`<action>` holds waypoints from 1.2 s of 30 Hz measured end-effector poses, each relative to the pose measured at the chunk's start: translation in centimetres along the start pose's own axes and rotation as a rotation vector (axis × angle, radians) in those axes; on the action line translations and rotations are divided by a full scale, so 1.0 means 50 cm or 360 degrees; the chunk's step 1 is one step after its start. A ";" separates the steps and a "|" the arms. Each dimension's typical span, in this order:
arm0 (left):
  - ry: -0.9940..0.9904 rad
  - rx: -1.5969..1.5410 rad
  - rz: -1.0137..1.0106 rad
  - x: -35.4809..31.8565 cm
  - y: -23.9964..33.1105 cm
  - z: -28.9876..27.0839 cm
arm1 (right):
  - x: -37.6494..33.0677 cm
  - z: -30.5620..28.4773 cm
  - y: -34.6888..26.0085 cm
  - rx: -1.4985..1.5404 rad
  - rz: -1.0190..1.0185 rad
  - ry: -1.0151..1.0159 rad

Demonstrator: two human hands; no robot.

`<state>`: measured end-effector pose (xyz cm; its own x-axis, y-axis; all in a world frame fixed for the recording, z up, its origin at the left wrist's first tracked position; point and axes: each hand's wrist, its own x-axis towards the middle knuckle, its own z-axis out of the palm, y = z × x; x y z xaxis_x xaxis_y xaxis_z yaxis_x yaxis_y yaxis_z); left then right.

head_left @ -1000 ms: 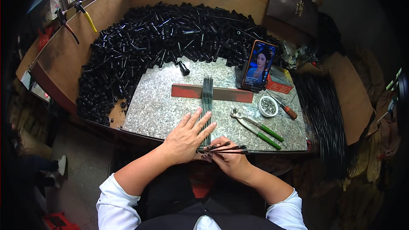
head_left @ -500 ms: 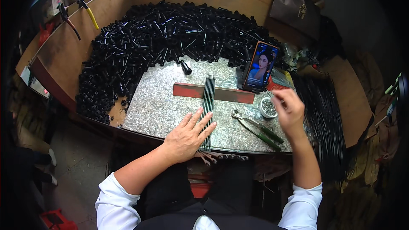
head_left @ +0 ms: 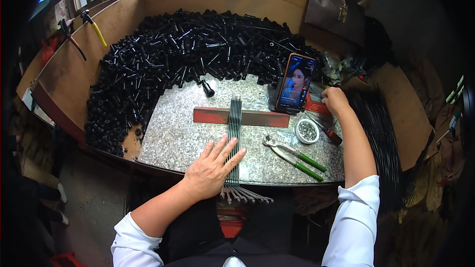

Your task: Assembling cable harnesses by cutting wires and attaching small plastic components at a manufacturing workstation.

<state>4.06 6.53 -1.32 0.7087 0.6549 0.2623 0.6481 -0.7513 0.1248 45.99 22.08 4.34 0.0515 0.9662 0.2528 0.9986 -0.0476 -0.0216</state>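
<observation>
My left hand (head_left: 210, 168) lies flat, fingers spread, on a row of thin dark rods (head_left: 235, 118). The rods run away from me across a red-edged bar (head_left: 264, 118), and their knobbed near ends (head_left: 245, 197) fan out past the table edge. At the right, beyond a white cup (head_left: 307, 132) of small metal pieces, my right hand (head_left: 337, 101) reaches over a red item (head_left: 316, 103). Its fingers are bent together, and whatever they hold is hidden. Beside the cup lies a tool with a red and black handle (head_left: 331, 134). Green-handled pincers (head_left: 297, 160) lie nearer.
A phone (head_left: 296, 81) stands propped behind the cup. Black tubular parts (head_left: 198, 44) are heaped along the back and left; one (head_left: 207, 89) lies apart. Long black rods (head_left: 373, 133) lie at the right. Two pliers (head_left: 94, 27) hang on the wooden wall (head_left: 163, 0).
My right hand has moved from above the cup to farther back, beside the red item. The view has shifted slightly. My left hand stays on the rods, whose near ends now fan wider.
</observation>
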 end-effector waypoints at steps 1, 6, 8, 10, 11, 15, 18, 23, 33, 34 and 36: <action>0.0010 -0.0016 0.0005 0.000 0.001 -0.001 | 0.002 -0.001 -0.001 -0.0031 -0.0004 -0.0059; 0.0019 0.0003 0.0024 0.000 0.000 0.001 | 0.000 0.006 0.002 -0.0189 -0.0175 -0.0048; 0.0026 0.0028 0.0036 0.000 -0.002 0.002 | -0.003 0.007 0.006 -0.0241 -0.0250 0.0026; 0.0022 0.0022 0.0035 -0.002 -0.003 0.001 | -0.007 0.005 0.008 -0.0342 -0.0318 0.0069; 0.0024 0.0022 0.0039 -0.001 -0.003 0.001 | -0.008 0.005 0.014 -0.0345 -0.0315 0.0070; 0.0038 -0.0058 0.0038 -0.001 -0.001 0.001 | -0.023 -0.004 0.037 -0.0248 -0.0260 0.0282; 0.0035 -0.0048 0.0040 0.001 -0.003 0.006 | -0.043 -0.031 0.020 0.0087 -0.0226 0.0671; -0.0026 0.0046 0.0021 -0.001 -0.003 0.005 | -0.093 -0.074 -0.127 0.0770 -0.0481 0.1051; 0.0061 0.0019 0.0025 -0.003 0.002 0.004 | -0.113 0.041 -0.339 0.0426 -0.1098 0.0422; 0.0060 0.0032 0.0035 -0.001 0.003 0.005 | -0.109 0.050 -0.337 0.0430 -0.1095 0.0427; 0.0069 0.0010 0.0042 -0.001 0.003 0.008 | -0.107 0.055 -0.342 0.0345 -0.1083 0.0409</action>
<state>4.22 6.42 -1.73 0.7127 0.6308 0.3067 0.6313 -0.7675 0.1116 28.64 18.45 0.70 -0.5483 0.6739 0.4951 0.7882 0.6143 0.0368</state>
